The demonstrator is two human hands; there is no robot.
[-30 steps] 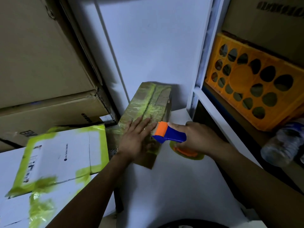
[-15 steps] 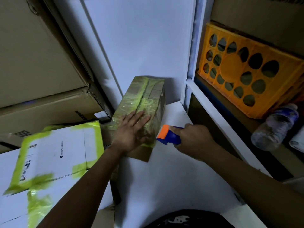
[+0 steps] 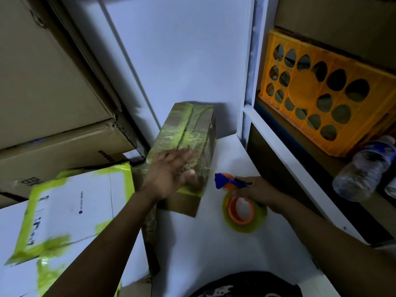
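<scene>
Parcel (image 3: 188, 133) appears mostly taped, near end bare; left hand (image 3: 169, 173) open-fingered over top; right hand (image 3: 260, 189), 3 o'clock, clenches tape dispenser (image 3: 224, 182).

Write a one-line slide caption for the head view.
Left hand rests on a taped box on a white table; right hand grips a tape dispenser beside it.

On white tabletop (image 3: 214, 254): 1 taped box (image 3: 188, 133) & 1 tape dispenser (image 3: 230, 211).
</scene>
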